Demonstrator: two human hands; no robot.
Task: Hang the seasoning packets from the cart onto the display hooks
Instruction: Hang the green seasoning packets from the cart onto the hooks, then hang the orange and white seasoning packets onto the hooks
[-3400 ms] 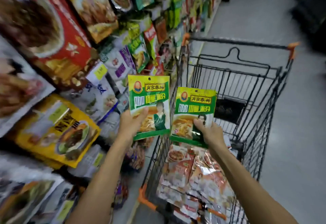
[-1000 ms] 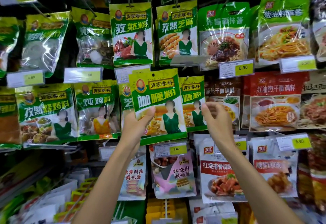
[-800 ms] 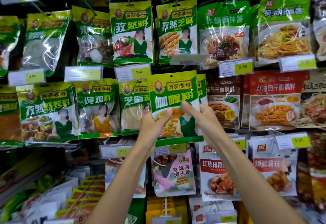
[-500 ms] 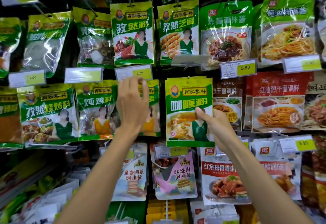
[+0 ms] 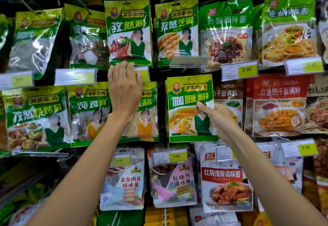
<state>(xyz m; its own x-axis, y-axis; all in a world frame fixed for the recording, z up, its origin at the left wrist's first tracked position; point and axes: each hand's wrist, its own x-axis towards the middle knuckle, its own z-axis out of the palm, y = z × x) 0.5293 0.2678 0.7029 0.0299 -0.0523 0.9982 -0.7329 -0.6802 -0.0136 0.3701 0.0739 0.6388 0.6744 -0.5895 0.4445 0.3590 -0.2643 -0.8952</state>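
Curry powder packet point(image 5: 188, 108): flat pouch with a yellow top band, a green middle with white and yellow characters, and a food photo with a green-dressed figure below. It is upright and face out in the display's middle row. Small round hang hole at top centre; cannot tell whether a hook passes through it. Right hand point(image 5: 218, 117) pinches its right edge at mid-height.

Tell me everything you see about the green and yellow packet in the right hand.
The green and yellow glossy plastic packet is flat and upright, with a yellow top band, a small hang hole, large lettering and a pictured soup dish. The right hand pinches its right edge, thumb in front. Whether it already hangs is unclear.
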